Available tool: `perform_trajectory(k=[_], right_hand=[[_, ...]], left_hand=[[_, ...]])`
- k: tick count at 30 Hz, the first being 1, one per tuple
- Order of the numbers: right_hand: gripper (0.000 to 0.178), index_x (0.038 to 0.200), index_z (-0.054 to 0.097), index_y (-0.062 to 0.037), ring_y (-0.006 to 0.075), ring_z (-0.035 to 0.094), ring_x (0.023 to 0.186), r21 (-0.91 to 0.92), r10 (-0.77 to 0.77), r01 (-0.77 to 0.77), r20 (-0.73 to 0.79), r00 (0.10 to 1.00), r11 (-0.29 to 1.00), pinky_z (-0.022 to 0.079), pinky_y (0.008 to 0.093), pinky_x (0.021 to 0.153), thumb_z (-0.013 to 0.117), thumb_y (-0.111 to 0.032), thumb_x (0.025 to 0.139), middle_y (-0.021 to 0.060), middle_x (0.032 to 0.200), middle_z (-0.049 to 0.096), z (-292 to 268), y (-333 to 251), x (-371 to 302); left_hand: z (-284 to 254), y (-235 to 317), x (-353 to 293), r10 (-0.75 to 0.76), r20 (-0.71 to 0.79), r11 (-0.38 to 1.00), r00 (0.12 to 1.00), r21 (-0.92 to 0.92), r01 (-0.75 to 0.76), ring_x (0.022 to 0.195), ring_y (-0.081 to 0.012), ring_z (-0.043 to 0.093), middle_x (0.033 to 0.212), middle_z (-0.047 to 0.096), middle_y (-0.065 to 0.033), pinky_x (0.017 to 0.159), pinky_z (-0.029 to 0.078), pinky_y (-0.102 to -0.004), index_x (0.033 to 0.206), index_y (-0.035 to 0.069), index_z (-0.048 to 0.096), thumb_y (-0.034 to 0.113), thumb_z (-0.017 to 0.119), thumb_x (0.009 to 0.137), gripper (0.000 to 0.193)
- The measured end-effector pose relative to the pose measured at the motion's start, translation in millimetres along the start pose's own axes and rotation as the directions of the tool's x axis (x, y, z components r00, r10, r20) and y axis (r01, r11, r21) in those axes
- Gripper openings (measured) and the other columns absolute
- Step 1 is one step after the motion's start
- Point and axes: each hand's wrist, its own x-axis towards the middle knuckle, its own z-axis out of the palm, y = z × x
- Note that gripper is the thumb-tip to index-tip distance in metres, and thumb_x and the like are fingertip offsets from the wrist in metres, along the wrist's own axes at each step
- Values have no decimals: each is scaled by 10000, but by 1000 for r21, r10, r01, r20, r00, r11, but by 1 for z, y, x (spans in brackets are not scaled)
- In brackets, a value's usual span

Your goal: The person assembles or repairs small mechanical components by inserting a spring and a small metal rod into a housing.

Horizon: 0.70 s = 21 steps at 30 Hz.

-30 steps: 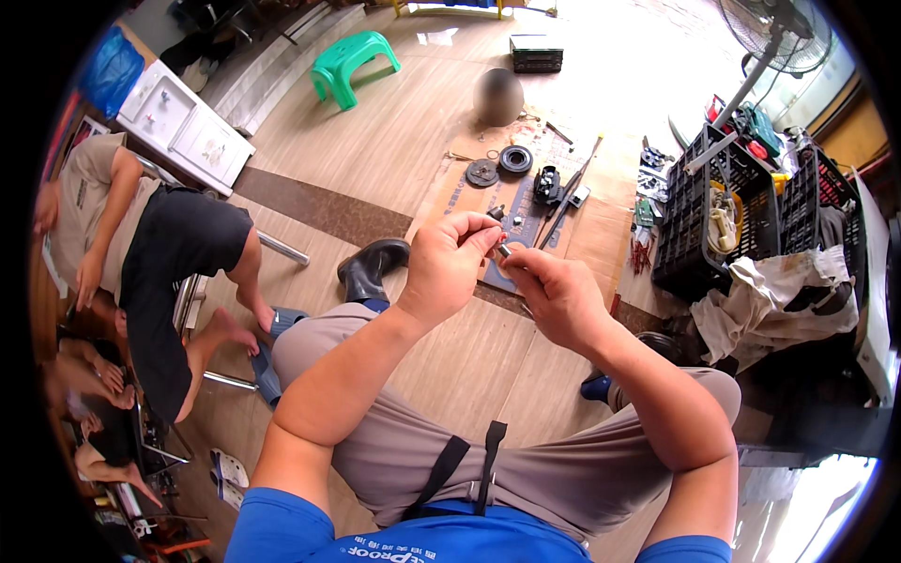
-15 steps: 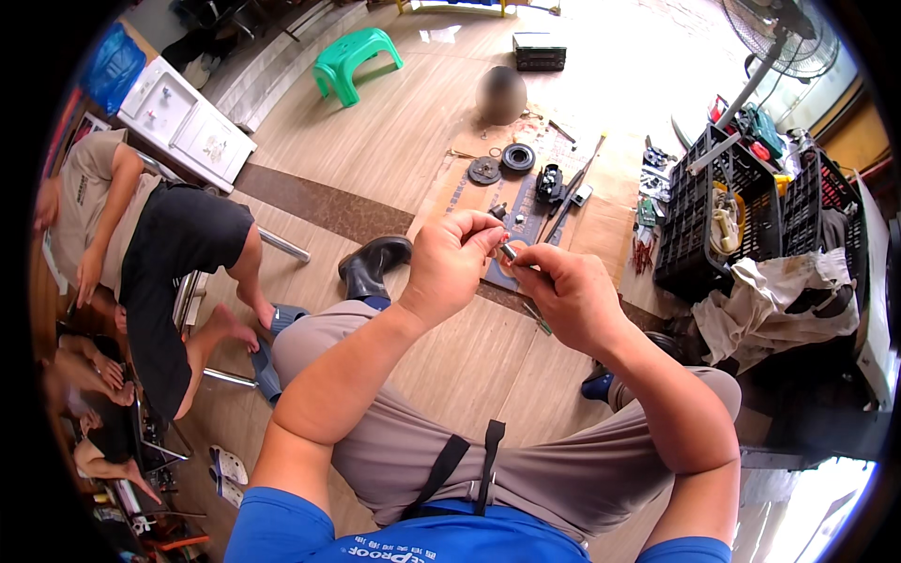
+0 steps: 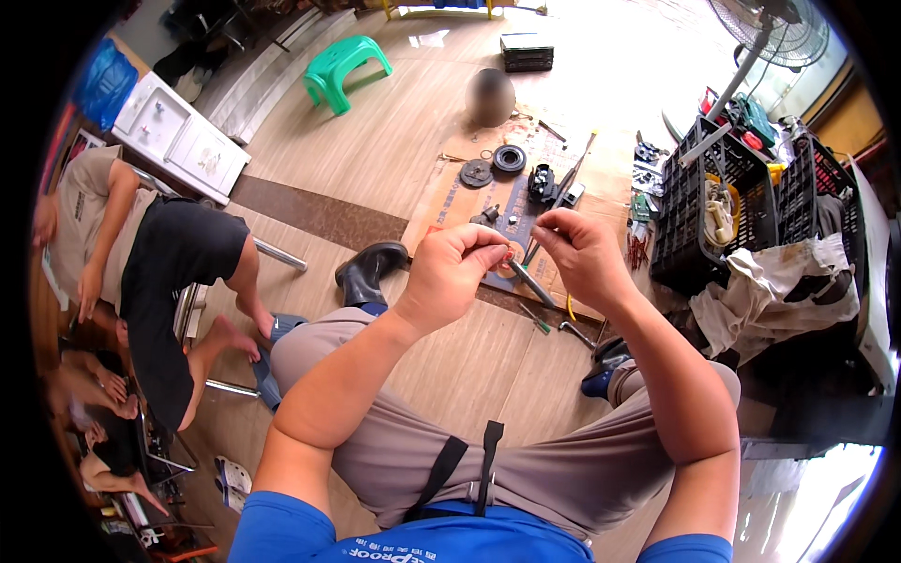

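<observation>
My left hand [image 3: 449, 277] is closed in a pinch over the floor mat. At its fingertips shows a small part with a reddish bit [image 3: 508, 255], too small to name. A grey metal rod [image 3: 533, 283] slants down and right from just beside these fingertips; whether the hand holds it, I cannot tell. My right hand [image 3: 587, 258] is apart from the left, thumb and forefinger pinched together. What lies between them, if anything, is hidden. Beyond the hands, a black ring-shaped part [image 3: 510, 159], a dark disc [image 3: 476, 173] and a black housing [image 3: 542, 184] lie on flattened cardboard [image 3: 434, 199].
Black plastic crates [image 3: 690, 211] stand at the right, with a stained cloth [image 3: 765, 296] nearby. A standing fan [image 3: 774, 33] is at far right. A green stool [image 3: 347, 68] stands at far left. Another person [image 3: 141, 244] sits at the left. A green-handled tool [image 3: 536, 319] lies between my boots.
My right hand has moved away from the left, up and to the right. The grey rod now shows between the hands. The left hand stays nearly in place.
</observation>
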Motion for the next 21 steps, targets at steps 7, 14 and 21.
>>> perform_trajectory(k=[7,14,21], right_hand=[[123,921,668,-27,177,594,613,-14,16,-15,100,995,1000,467,314,582,639,-145,909,119,715,649,18,8,-18],[111,931,661,-62,341,642,667,-155,-28,58,190,981,986,487,384,593,638,-162,891,166,709,631,19,-24,-35],[82,931,661,-59,286,620,618,-57,-101,110,131,986,992,483,339,584,649,-129,890,157,706,622,8,-39,-32]], left_hand=[[-9,0,5,-104,-81,970,991,-229,83,726,-80,611,848,679,-34,668,504,-216,985,-21,668,71,611,941,117],[-8,-11,9,48,-254,998,966,49,-36,721,-61,596,807,674,-19,657,492,-212,973,-23,673,70,636,924,111],[-3,-3,4,99,-192,988,976,133,-74,754,-75,619,831,693,-42,689,498,-215,949,-39,682,27,649,894,92]])
